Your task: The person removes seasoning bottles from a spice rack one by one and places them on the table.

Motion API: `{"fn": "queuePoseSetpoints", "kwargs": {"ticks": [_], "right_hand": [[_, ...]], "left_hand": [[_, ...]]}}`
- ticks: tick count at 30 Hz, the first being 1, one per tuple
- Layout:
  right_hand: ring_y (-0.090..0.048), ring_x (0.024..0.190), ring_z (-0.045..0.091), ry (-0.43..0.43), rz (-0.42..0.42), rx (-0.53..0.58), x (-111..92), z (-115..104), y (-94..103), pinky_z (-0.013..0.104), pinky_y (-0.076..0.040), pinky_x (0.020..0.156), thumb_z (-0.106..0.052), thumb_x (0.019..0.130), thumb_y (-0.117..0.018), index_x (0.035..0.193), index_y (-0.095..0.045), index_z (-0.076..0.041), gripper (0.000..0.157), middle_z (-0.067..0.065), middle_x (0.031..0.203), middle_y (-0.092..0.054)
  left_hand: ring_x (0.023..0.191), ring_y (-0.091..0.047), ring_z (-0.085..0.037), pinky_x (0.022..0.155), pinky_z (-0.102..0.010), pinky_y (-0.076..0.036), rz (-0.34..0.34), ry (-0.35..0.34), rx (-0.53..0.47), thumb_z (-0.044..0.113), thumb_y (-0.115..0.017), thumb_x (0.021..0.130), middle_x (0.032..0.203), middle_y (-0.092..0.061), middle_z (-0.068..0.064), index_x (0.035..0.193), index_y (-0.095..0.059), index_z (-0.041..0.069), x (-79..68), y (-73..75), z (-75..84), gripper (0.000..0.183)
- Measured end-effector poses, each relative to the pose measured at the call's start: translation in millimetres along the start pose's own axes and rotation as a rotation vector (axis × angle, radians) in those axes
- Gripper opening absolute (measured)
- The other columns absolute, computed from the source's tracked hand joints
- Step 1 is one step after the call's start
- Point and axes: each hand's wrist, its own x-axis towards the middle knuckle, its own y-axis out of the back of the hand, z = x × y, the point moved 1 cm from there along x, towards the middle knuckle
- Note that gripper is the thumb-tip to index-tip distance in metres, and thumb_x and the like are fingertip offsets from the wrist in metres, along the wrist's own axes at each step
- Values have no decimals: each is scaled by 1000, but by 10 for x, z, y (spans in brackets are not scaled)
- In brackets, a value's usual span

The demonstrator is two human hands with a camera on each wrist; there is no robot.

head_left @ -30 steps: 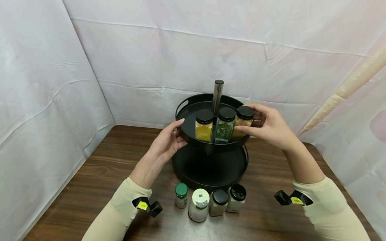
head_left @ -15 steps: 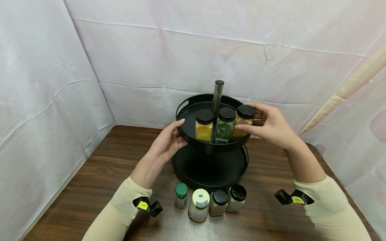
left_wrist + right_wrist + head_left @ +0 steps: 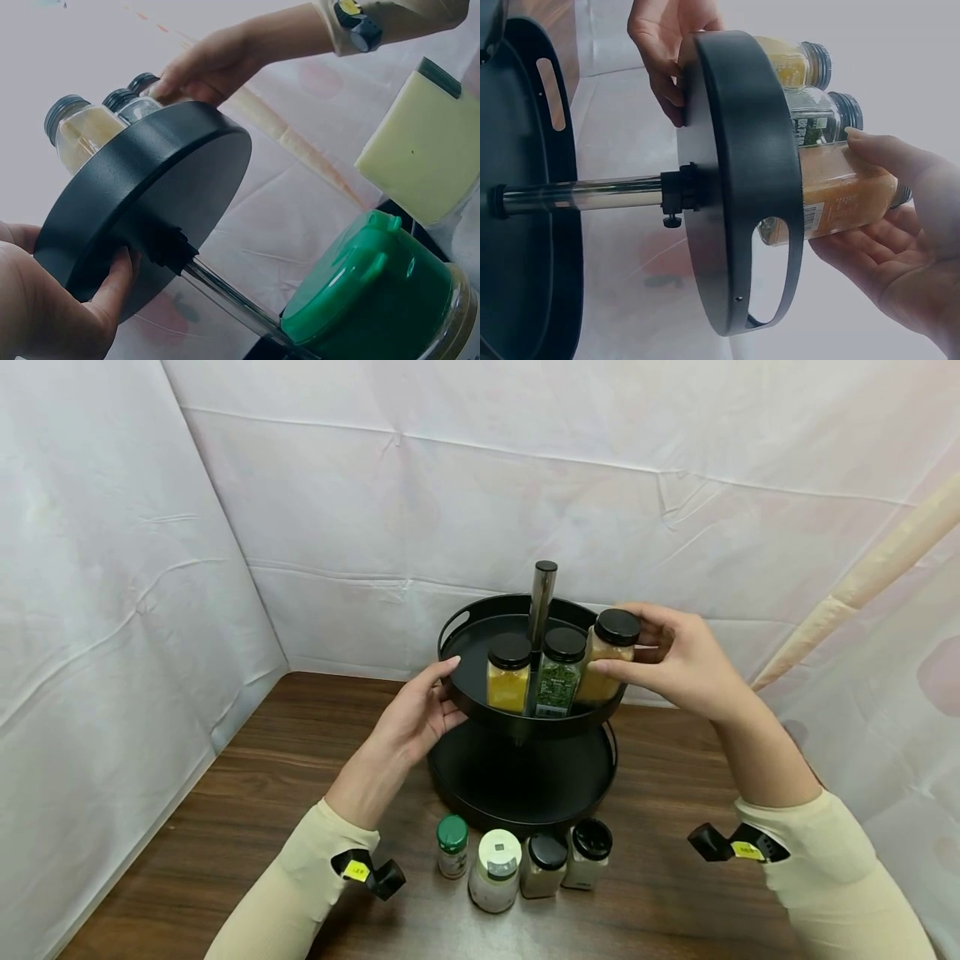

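My right hand (image 3: 678, 656) grips a square spice jar (image 3: 847, 191) of orange-tan powder with a black lid, thumb on one side and fingers on the other. The jar leans slightly at the right rim of the upper tray (image 3: 480, 706). Beside it on that tray stand a jar of green herbs (image 3: 557, 685) and a jar of yellow powder (image 3: 507, 685). My left hand (image 3: 412, 718) holds the upper tray's left rim, thumb at the top edge and fingers underneath. In the left wrist view, fingers (image 3: 116, 281) press against the tray's underside.
The lower tray (image 3: 525, 777) of the black two-tier stand sits on the wooden table (image 3: 300, 727), joined by a metal pole (image 3: 542, 597). In front stand a green-capped shaker (image 3: 452, 847), a pale-lidded jar (image 3: 495, 872) and two black-lidded jars (image 3: 545, 864). White cloth hangs behind.
My right hand has lifted the orange-tan spice jar a little, up and to the right, away from the green herb jar. The left hand keeps its hold on the tray.
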Motion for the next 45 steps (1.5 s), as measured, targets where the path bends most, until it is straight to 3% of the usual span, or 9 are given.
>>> {"fn": "queuePoseSetpoints", "kwargs": {"ticks": [21, 45], "right_hand": [[-77, 92, 17, -4, 34, 15, 34, -118, 61, 24, -61, 74, 0, 86, -87, 131, -70, -5, 49, 8, 110, -75], [-75, 85, 14, -7, 95, -18, -73, -337, 132, 22, -60, 69, 2, 84, -88, 130, -73, -7, 49, 5, 109, -77]], "left_hand": [[80, -69, -14, 76, -29, -58, 3, 4, -2, 29, -60, 108, 95, -65, -3, 119, -55, 10, 1, -5, -6, 23], [80, -70, -14, 77, -29, -59, 7, 1, 3, 29, -60, 108, 95, -67, -4, 121, -55, 9, 2, 0, -2, 24]]}}
